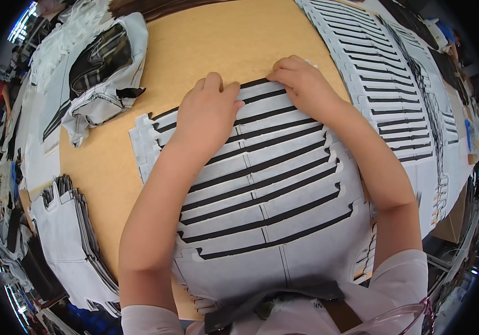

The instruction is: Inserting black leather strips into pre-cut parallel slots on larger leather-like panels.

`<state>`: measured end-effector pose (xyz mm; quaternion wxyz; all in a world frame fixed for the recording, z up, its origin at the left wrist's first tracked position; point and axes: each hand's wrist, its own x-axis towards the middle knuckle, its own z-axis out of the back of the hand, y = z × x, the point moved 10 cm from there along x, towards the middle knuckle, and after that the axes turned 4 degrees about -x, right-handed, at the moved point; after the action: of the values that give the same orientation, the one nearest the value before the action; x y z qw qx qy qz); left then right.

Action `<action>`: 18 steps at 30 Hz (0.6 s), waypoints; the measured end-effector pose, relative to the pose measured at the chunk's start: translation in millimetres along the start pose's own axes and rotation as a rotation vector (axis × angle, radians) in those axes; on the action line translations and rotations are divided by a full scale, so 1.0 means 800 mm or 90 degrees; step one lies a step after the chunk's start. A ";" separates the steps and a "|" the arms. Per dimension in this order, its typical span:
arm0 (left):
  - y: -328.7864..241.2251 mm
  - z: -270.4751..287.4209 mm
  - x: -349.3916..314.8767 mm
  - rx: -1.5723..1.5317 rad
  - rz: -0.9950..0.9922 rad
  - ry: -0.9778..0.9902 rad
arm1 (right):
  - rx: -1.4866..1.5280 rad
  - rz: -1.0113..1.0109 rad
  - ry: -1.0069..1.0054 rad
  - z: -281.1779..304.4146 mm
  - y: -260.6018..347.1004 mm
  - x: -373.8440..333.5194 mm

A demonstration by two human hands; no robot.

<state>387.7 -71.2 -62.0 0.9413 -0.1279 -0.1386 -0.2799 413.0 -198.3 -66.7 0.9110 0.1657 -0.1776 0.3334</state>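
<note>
Tan table (222, 39): overlapping cloth pieces (253, 181) lie under and nearer than the fingers.
Left hand (206, 114) and right hand (307, 92) bend their fingers at the far edge; whether they grip cannot be told. Pieces appear light, soft, liable to slide; best pinched along their black edges (239, 250).

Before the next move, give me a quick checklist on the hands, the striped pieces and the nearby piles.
1. Left hand on the striped white pieces: ok.
2. Right hand at their far edge: ok.
3. One layer or several under the hands: cannot tell, hidden.
4. Right-side corners lying flat: not ok, some curl up.
5. White stack at left clear of both hands: ok.
6. Plaid fabric clear of them too: ok.
</note>
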 end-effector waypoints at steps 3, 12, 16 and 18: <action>-0.003 0.000 0.000 0.004 -0.006 -0.001 | -0.048 0.005 0.000 0.005 -0.004 -0.001; -0.006 -0.009 -0.001 0.040 -0.013 0.003 | -0.141 -0.015 0.017 0.007 -0.008 -0.002; -0.007 -0.006 0.001 0.012 -0.016 0.007 | -0.006 -0.116 -0.013 0.012 -0.035 -0.007; -0.004 -0.006 0.000 0.004 -0.016 0.008 | 0.032 -0.129 -0.028 0.015 -0.039 -0.008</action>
<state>387.0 -75.6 -65.7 0.9389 -0.1216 -0.1349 -0.2924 426.8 -229.5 -64.1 0.9316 0.2128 -0.1714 0.2399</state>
